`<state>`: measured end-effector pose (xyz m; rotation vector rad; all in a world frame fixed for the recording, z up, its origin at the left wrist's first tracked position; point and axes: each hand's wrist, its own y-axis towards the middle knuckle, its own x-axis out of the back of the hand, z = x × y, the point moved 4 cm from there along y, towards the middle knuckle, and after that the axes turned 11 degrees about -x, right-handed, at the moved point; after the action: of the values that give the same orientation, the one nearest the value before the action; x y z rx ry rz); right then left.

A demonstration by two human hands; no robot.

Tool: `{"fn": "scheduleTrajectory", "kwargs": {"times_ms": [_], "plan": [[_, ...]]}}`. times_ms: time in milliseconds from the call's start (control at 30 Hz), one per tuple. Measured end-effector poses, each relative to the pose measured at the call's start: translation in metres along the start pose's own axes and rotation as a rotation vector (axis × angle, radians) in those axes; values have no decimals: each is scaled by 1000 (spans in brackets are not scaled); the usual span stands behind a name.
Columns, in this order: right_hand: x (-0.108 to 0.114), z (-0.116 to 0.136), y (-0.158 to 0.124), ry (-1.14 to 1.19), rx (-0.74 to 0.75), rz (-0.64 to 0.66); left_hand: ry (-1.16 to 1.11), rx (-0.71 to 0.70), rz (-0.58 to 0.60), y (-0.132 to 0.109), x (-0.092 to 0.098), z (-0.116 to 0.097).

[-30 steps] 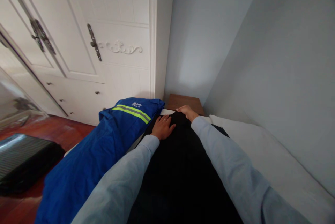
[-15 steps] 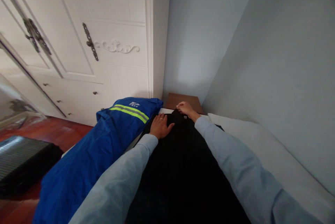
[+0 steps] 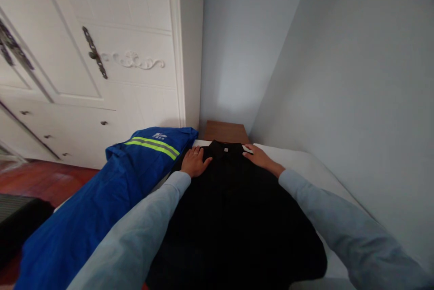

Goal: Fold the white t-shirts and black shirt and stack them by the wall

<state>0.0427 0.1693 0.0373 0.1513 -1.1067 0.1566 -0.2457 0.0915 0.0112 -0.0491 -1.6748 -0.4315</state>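
Observation:
A black collared shirt [image 3: 230,208] lies spread on the white bed, its collar at the far end with a small pale label showing inside. My left hand [image 3: 195,162] rests flat on the shirt's left shoulder, fingers stretched and thumb apart, a ring on one finger. At the other shoulder, just right of the collar, my right hand [image 3: 260,156] touches the black cloth with thumb and fingers apart. Left of the shirt lies a folded blue jacket [image 3: 125,186] with a yellow-green and grey reflective stripe and white printing.
White bedding [image 3: 294,156] runs along the grey wall on the right. A brown wooden piece [image 3: 227,132] stands beyond the bed's head end. The white wardrobe [image 3: 139,95] rises at the left. A dark ribbed case [image 3: 20,222] lies on the reddish floor.
My right hand has let go of the collar and moved right onto the shoulder. The collar now lies spread, showing its label. The view has shifted right; my left hand stays on the shirt.

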Motion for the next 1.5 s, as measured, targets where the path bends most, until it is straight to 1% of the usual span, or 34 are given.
{"fn": "scheduleTrajectory", "kwargs": {"times_ms": [67,100,167,300,433,500,567,667,733,767,833,933,967,1033,1100,1167,1333,1433,1500], "plan": [[-9,-2,-13,-102,102,65,9,-7,2,1,0,1],[-13,-3,-18,-151,139,78,11,-12,5,1,0,1],[-18,-3,-23,-238,172,64,15,-18,24,1,1,1],[-21,-2,-26,-340,145,12,26,-9,70,0,3,-1],[-24,-2,-27,-370,114,14,0,-10,91,3,6,0],[-24,-3,-27,-360,101,27,-22,-19,115,5,11,3],[-21,-3,-27,-318,104,44,-34,-44,121,2,20,6],[-11,-2,-32,-186,100,43,-51,-140,53,-17,44,4],[-1,0,-44,-85,130,15,-69,-218,20,-41,59,-2],[3,2,-53,-48,166,7,-79,-251,22,-55,64,-6],[7,5,-76,-23,270,30,-95,-317,52,-82,68,-16],[3,4,-112,-96,386,124,-118,-382,132,-113,59,-29],[-1,2,-121,-131,400,156,-118,-378,162,-119,53,-31],[-8,-5,-132,-190,392,199,-98,-343,199,-122,42,-32],[-14,-12,-132,-227,372,213,-69,-302,198,-118,34,-31],[-17,-18,-125,-249,355,201,-53,-278,187,-110,30,-28],[-19,-24,-105,-281,310,136,-56,-264,175,-98,25,-20],[-17,-21,-108,-291,306,140,-66,-251,164,-100,26,-21],[-13,-14,-117,-289,308,143,-77,-262,159,-106,30,-28]]}}
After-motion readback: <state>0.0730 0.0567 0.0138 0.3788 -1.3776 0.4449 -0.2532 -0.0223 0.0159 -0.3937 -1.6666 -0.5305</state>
